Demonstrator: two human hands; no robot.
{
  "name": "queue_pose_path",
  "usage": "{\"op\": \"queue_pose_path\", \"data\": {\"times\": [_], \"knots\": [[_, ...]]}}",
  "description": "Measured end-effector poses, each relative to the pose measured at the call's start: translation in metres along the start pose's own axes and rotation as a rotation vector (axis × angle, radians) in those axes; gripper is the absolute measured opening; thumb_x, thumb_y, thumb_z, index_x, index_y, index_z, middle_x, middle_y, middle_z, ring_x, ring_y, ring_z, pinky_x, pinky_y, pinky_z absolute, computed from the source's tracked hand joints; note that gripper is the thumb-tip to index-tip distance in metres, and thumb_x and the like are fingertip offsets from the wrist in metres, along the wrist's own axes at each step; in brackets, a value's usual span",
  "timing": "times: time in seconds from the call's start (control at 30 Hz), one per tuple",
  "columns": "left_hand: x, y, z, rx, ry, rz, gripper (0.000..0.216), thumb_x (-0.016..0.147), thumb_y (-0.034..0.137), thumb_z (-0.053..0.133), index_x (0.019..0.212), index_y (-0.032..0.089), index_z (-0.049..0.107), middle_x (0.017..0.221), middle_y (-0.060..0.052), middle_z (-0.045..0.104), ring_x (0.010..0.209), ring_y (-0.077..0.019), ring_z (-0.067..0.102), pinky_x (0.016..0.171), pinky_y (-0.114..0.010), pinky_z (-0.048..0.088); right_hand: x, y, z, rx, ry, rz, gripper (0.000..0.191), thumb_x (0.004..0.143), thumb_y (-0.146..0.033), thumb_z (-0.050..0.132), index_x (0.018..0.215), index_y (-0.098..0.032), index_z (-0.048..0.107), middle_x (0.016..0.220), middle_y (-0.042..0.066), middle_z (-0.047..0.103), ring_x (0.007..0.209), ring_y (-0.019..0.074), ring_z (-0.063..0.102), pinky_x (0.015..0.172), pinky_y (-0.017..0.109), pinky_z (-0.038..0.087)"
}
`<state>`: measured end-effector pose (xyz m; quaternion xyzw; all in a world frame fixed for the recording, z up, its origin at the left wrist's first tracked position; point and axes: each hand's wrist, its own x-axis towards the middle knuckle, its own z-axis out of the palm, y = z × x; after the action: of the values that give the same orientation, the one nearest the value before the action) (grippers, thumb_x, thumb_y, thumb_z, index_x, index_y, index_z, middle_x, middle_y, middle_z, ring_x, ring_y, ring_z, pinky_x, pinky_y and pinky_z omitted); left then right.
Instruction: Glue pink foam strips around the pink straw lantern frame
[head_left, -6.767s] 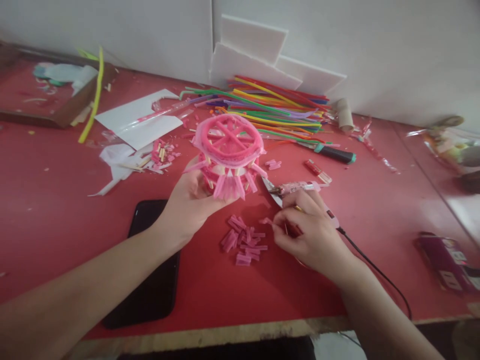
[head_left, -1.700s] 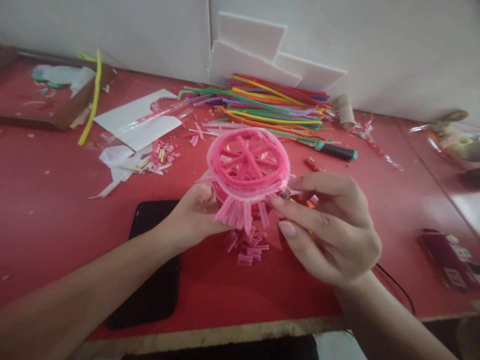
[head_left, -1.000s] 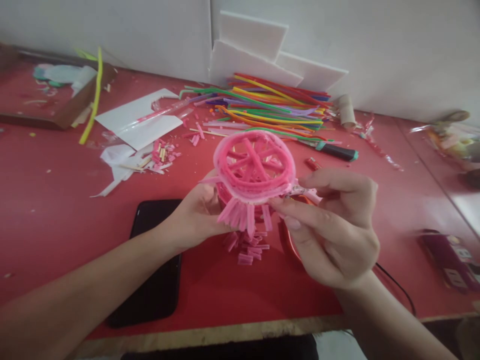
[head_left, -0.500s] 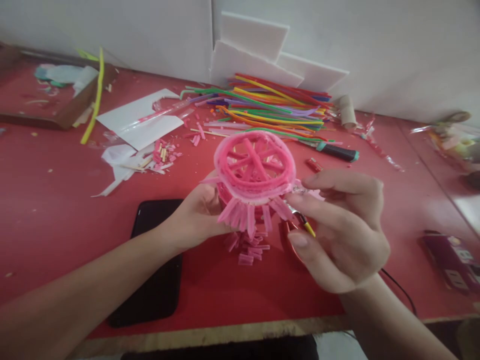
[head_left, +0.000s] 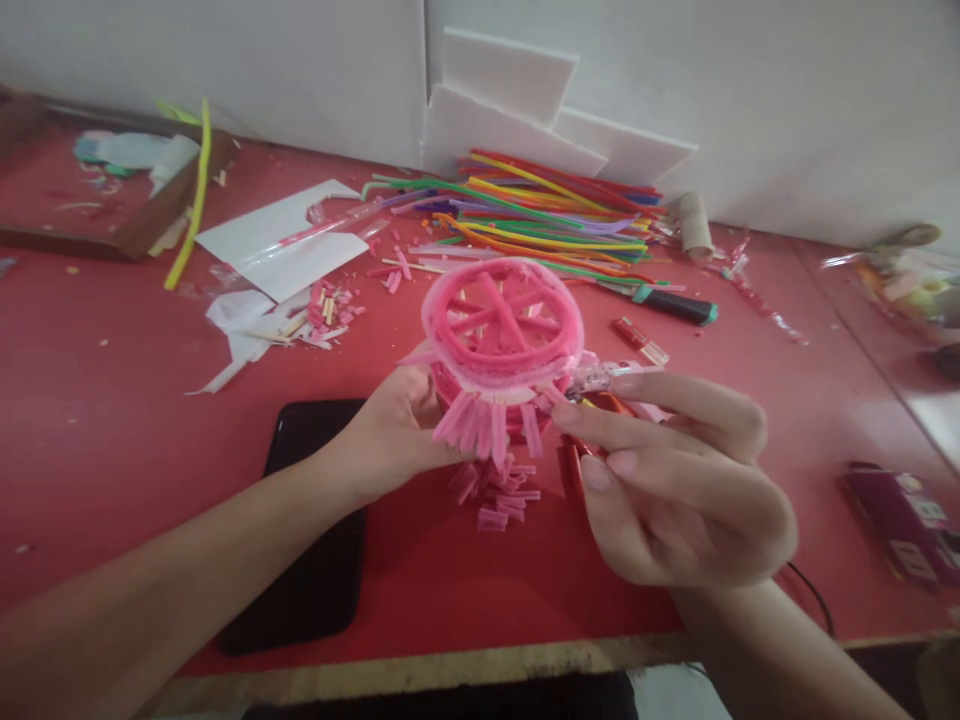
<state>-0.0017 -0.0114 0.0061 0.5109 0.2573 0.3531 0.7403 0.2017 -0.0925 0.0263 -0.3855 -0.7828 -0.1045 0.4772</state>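
Pink wheel-topped piece (head_left: 505, 318) held above the counter (head_left: 442, 590) between both hands

The left hand (head_left: 405, 415) grips the piece from its left side, fingers partly hidden behind it. The piece is raised over the red surface, its spoked ring tilted toward the viewer. Short pink strips (head_left: 472, 425) fan outward below the ring's near edge.

The right hand (head_left: 690, 485) is loosely curled, thumb apart from the forefinger, whose tip touches a strip at the right of the ring. A pinkish tool (head_left: 592, 378) is partly hidden behind these fingers.

Loose pink pieces (head_left: 496, 495) lie in a pile just below the held item. A black phone (head_left: 319, 575) lies beneath the left forearm. Toward the wall: a bundle of coloured sticks (head_left: 551, 225), white boards (head_left: 510, 80) and a black-handled cutter (head_left: 679, 305).
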Motion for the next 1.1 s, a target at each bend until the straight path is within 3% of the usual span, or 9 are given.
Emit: {"op": "queue_pose_path", "data": {"times": [0.1, 0.2, 0.33, 0.53, 0.93, 1.1], "knots": [[0.000, 0.000, 0.000, -0.015, 0.018, 0.007, 0.048, 0.060, 0.006, 0.091, 0.103, 0.017, 0.076, 0.107, -0.007, 0.082, 0.107, -0.0271, 0.076, 0.100, -0.041, 0.060, 0.001, 0.001, 0.002, -0.008, -0.004, -0.016, 0.028, 0.076, 0.000, 0.066, 0.085, -0.025, 0.058, 0.104, 0.000, 0.081, 0.108, 0.0238, 0.068, 0.072, 0.041, 0.057], [0.000, 0.000, 0.000, -0.032, 0.019, -0.009, 0.041, 0.058, 0.004, 0.091, 0.094, 0.018, 0.076, 0.102, -0.005, 0.082, 0.101, -0.0245, 0.077, 0.095, -0.037, 0.061, 0.004, 0.003, 0.008, -0.040, 0.086, -0.067, 0.029, 0.076, 0.001, 0.071, 0.086, -0.023, 0.058, 0.098, 0.002, 0.081, 0.095, 0.0216, 0.070, 0.071, 0.038, 0.057], [0.001, -0.001, -0.001, -0.033, 0.022, -0.015, 0.052, 0.057, 0.004, 0.091, 0.104, 0.019, 0.075, 0.104, -0.005, 0.082, 0.097, -0.0236, 0.078, 0.089, -0.033, 0.062, 0.006, 0.006, 0.009, -0.211, 0.179, -0.059, 0.025, 0.076, -0.007, 0.081, 0.087, -0.026, 0.067, 0.090, 0.001, 0.073, 0.076, 0.0174, 0.063, 0.067, 0.036, 0.055], [0.001, -0.001, -0.001, 0.013, 0.045, 0.019, 0.056, 0.056, 0.004, 0.091, 0.107, 0.017, 0.073, 0.110, -0.006, 0.081, 0.103, -0.0236, 0.076, 0.095, -0.034, 0.059, 0.002, 0.007, -0.001, -0.291, 0.063, -0.123, 0.023, 0.078, -0.009, 0.082, 0.091, -0.028, 0.077, 0.091, 0.002, 0.069, 0.078, 0.0197, 0.059, 0.065, 0.037, 0.053], [0.000, 0.000, -0.001, 0.031, 0.022, -0.006, 0.050, 0.059, 0.008, 0.091, 0.106, 0.017, 0.076, 0.109, -0.007, 0.082, 0.100, -0.0230, 0.077, 0.097, -0.034, 0.059, -0.007, 0.001, -0.002, -0.281, 0.031, -0.065, 0.032, 0.079, -0.009, 0.082, 0.105, -0.026, 0.077, 0.097, 0.000, 0.073, 0.083, 0.0190, 0.062, 0.067, 0.036, 0.055], [0.000, 0.000, -0.001, 0.043, 0.014, 0.007, 0.049, 0.060, 0.008, 0.090, 0.105, 0.017, 0.076, 0.111, -0.006, 0.081, 0.102, -0.0224, 0.076, 0.099, -0.034, 0.058, -0.002, 0.000, 0.000, -0.290, 0.073, -0.070, 0.018, 0.083, -0.013, 0.080, 0.095, -0.026, 0.077, 0.092, -0.001, 0.071, 0.081, 0.0177, 0.062, 0.067, 0.034, 0.054]]}}
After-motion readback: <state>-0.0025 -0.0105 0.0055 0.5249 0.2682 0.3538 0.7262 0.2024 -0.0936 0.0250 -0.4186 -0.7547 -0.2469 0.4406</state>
